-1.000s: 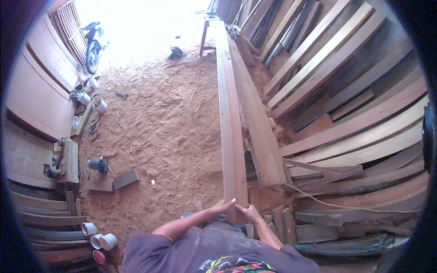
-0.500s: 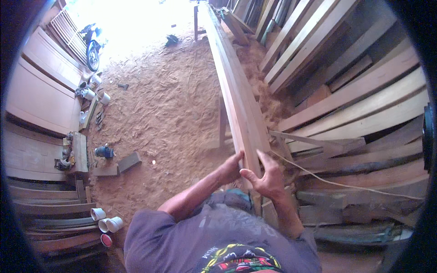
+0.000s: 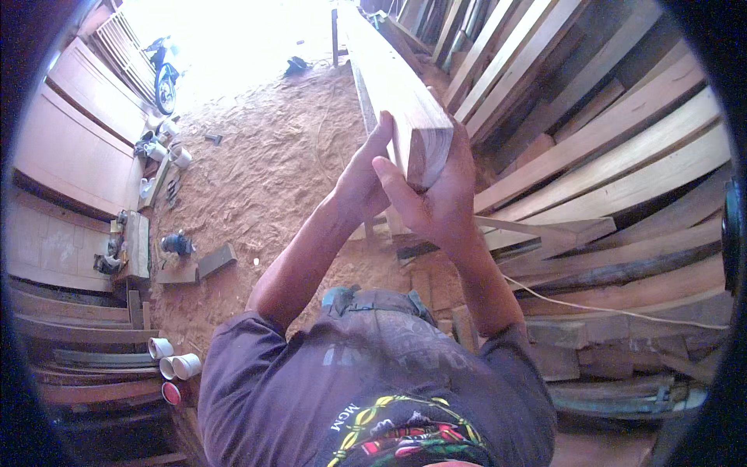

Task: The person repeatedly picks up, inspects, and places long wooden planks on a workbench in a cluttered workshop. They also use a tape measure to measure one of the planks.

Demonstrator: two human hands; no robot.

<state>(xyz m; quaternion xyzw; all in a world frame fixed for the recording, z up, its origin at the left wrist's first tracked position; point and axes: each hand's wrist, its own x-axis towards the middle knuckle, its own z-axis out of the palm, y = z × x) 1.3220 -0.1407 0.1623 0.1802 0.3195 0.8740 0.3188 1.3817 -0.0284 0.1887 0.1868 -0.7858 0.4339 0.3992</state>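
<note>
A long, pale wooden beam (image 3: 401, 86) runs away from me toward the bright far end, its sawn near end raised and facing me. My left hand (image 3: 367, 171) grips the beam's left side near that end, with the thumb up along the edge. From below and the right, my right hand (image 3: 442, 204) is wrapped round the end, its thumb near my left wrist. Fingers of both hands are partly hidden by the wood. Underneath, part of a wooden stand (image 3: 369, 226) shows.
Stacked timber (image 3: 607, 171) leans and lies along the right, with a thin cord (image 3: 591, 310) across it. On the left are wooden panels (image 3: 74, 163), white cups (image 3: 185, 366), a blue power tool (image 3: 177, 244) and wood blocks (image 3: 216, 261). A motorcycle (image 3: 165, 82) stands far left on the shaving-covered ground.
The beam's near end has come up and away from my body, and its cut face now shows. Both hands have moved forward with it, closing round the end.
</note>
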